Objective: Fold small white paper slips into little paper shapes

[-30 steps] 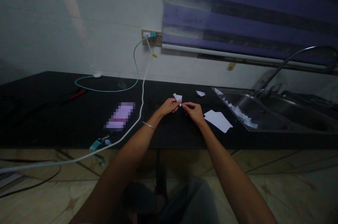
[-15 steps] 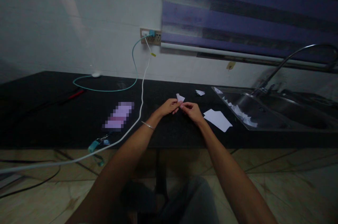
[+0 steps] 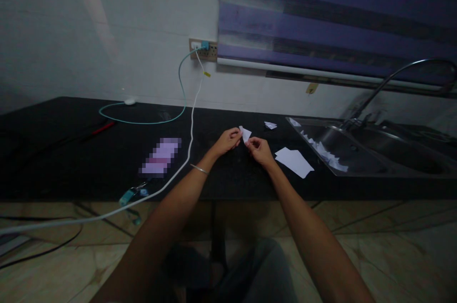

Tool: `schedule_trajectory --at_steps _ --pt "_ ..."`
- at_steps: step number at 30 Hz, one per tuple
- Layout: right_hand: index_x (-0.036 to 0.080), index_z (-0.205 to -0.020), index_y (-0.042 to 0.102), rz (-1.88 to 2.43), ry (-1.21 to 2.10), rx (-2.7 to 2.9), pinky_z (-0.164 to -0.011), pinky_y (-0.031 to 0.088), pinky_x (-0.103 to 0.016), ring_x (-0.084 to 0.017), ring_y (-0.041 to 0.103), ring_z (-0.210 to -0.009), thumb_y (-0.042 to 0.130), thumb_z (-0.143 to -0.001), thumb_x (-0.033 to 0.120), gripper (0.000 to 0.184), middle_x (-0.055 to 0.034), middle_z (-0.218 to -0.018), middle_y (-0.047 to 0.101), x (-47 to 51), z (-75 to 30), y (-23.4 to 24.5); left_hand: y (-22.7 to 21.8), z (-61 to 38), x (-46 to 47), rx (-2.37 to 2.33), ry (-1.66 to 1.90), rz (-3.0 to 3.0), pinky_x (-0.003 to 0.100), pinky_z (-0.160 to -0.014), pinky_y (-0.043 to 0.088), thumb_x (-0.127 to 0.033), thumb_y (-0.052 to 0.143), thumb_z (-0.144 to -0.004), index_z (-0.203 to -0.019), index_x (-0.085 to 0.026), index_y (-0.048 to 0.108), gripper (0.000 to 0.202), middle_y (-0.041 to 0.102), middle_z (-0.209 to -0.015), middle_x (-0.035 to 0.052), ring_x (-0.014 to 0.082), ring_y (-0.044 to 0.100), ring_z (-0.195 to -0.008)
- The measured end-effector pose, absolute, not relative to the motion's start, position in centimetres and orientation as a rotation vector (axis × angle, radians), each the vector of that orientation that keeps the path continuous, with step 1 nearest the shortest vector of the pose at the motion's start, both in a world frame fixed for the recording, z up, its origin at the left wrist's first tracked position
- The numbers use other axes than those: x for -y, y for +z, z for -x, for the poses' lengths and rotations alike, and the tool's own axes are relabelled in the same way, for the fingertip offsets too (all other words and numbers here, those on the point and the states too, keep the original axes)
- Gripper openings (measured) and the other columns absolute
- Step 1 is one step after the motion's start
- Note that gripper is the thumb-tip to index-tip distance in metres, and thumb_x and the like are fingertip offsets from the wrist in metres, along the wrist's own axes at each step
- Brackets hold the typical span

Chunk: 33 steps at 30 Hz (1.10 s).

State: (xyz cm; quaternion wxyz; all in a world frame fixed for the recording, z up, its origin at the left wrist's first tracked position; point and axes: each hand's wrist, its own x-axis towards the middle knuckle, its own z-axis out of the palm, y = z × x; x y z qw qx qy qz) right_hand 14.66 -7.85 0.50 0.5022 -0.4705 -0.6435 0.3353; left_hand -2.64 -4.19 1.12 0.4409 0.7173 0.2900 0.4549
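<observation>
A: It's a dim room, with a pale wall [image 3: 143,22] behind a long, smooth black table [image 3: 232,184]. Where are the hands?

B: Close together over the middle of the table. Between them is a small, angular piece of folded white paper [image 3: 245,134].

A: Why hold it from two sides?

B: Probably because it's so small and light: one side is steadied while the other fingertips work the lower end. That's my reading; the creases are too small to make out.

A: How far open are the hands?

B: Barely. The left hand [image 3: 227,141] pinches the paper's left edge between thumb and forefinger, its other fingers curled. The right hand [image 3: 260,151] has its fingertips gathered at the lower end.

A: And around them?

B: Just right of the right hand lies a flat stack of white paper sheets [image 3: 295,162], presumably there for easy reach. Beyond that hand sits a small, pointed white paper bundle [image 3: 270,125]. Farther right, a row of folded white paper pieces [image 3: 326,154] lines the left side of a grey steel sink [image 3: 357,168], perhaps grouped out of the way.

A: To the left?

B: A thin white cable [image 3: 192,136], then a blurred, flat purple rectangle [image 3: 162,156].
</observation>
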Motion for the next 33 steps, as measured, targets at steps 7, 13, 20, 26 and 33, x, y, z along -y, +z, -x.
schedule_trajectory --at_steps 7,13,20,26,33 --pt "0.015 -0.080 0.069 1.111 0.858 1.553 -0.048 0.040 -0.025 -0.013 0.051 -0.054 0.069 -0.072 0.048 0.034 -0.0018 -0.063 0.060 8.4 -14.5 1.0 1.4 2.7 4.0 -0.711 1.176 -1.693 0.018 -0.041 0.025 -0.064 0.054 -0.085 -0.081 -0.016 0.051 0.048 0.046 -0.050 -0.0069 0.0050 0.037 -0.040" --pt "0.016 -0.081 0.068 1.103 0.886 1.470 -0.045 0.041 -0.024 -0.013 0.051 -0.053 0.067 -0.075 0.054 0.038 0.0001 -0.061 0.057 8.3 -14.7 1.1 1.7 2.5 4.5 -0.643 1.020 -1.561 0.017 -0.035 0.017 -0.058 0.052 -0.089 -0.081 -0.017 0.047 0.042 0.044 -0.043 -0.0081 0.0043 0.029 -0.031" --pt "0.016 -0.085 0.069 1.071 0.872 1.486 -0.048 0.040 -0.024 -0.012 0.051 -0.054 0.072 -0.071 0.052 0.039 -0.0022 -0.070 0.064 8.4 -14.6 0.9 1.3 1.9 4.3 -0.626 0.809 -1.552 0.017 -0.036 0.019 -0.058 0.040 -0.095 -0.079 -0.017 0.047 0.044 0.052 -0.045 -0.0024 0.0049 0.035 -0.031" --pt "0.016 -0.084 0.069 1.076 0.859 1.451 -0.048 0.039 -0.024 -0.012 0.050 -0.054 0.072 -0.071 0.053 0.039 -0.0024 -0.070 0.065 8.4 -14.8 1.2 1.2 2.1 4.5 -0.593 0.778 -1.627 0.017 -0.038 0.023 -0.060 0.040 -0.093 -0.079 -0.017 0.047 0.047 0.054 -0.051 -0.0022 0.0050 0.037 -0.036" --pt "0.018 -0.079 0.066 1.063 0.925 1.402 -0.048 0.039 -0.025 -0.013 0.050 -0.053 0.076 -0.066 0.050 0.036 -0.0010 -0.066 0.063 8.6 -14.6 1.6 0.7 2.0 4.8 -0.448 0.723 -1.753 0.020 -0.045 0.030 -0.056 0.045 -0.091 -0.076 -0.016 0.051 0.043 0.046 -0.057 -0.0032 0.0079 0.039 -0.047"
